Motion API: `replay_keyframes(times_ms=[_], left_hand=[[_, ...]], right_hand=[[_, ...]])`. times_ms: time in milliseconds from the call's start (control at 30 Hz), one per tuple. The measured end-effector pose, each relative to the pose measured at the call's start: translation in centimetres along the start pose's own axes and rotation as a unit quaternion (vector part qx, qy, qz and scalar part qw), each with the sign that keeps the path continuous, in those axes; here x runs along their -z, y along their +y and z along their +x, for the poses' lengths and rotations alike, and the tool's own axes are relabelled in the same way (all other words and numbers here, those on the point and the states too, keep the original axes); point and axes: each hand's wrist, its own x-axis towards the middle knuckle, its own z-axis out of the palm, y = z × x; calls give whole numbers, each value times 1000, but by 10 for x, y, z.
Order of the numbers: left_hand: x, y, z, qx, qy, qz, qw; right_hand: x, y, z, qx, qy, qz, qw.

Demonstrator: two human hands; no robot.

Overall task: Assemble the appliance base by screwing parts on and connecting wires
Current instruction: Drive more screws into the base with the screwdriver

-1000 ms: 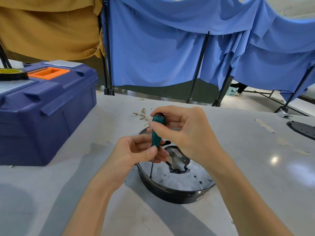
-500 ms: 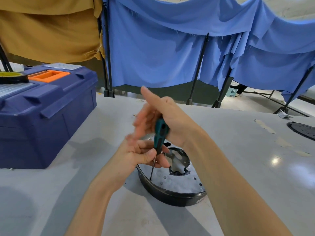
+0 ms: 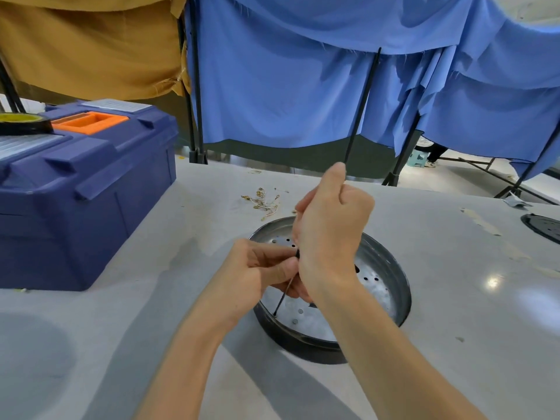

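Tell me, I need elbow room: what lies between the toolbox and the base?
In the head view, only bare table lies between toolbox and base; the loose wires lie farther back.

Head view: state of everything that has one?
appliance base: flat on the table, open side up.
screwdriver: tilted, tip down inside the base.
left hand: pinches the screwdriver's shaft.
right hand: curled round the handle, hiding it.
toolbox: lid closed.
tape roll: lying flat on the toolbox.
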Motion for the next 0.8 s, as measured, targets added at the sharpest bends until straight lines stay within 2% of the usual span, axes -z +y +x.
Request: replay_keyframes(times_ms=[33, 67, 133, 200, 233, 300, 367, 433, 500, 533, 567, 600, 667, 700, 733, 800], left_hand=[[1, 1, 0, -1, 6, -2, 1000], [3, 1, -1, 1, 9, -6, 1000], [5, 1, -1, 4, 2, -12, 1000], [6, -1, -2, 3, -9, -10, 1000], [7, -1, -2, 1, -11, -11, 1000], [10, -2, -4, -6, -7, -25, 1000], [12, -4, -6, -19, -3, -46, 999], [9, -5, -5, -30, 8, -40, 999], [7, -6, -4, -38, 28, -11, 999], [7, -7, -4, -37, 32, -11, 999], [8, -7, -5, -35, 29, -18, 999], [10, -6, -5, -31, 19, -26, 999], [14, -4, -6, -25, -6, -33, 999], [15, -3, -6, -22, -18, -31, 999], [14, -3, -6, -21, -25, -29, 999], [14, -4, -7, -19, -15, -33, 999]], right_hand=[[4, -2, 6, -36, -66, 35, 997], [10, -6, 14, -84, -172, 78, 978], [22, -19, 29, -159, -372, 129, 905], [24, -23, 34, -182, -466, 157, 851], [21, -23, 32, -184, -479, 167, 842], [11, -20, 26, -188, -444, 170, 860], [3, -18, 18, -170, -333, 158, 914], [-3, -13, 8, -97, -196, 115, 969], [-10, -9, -6, -24, -91, 41, 995], [-11, -9, -10, -19, -83, 37, 996], [-10, -10, -9, -40, -112, 52, 992], [-9, -14, -5, -83, -183, 69, 977], [-2, -24, 12, -172, -370, 66, 911], [2, -27, 19, -187, -434, 56, 880], [4, -28, 22, -187, -468, 60, 862], [1, -25, 21, -193, -451, 101, 865]])
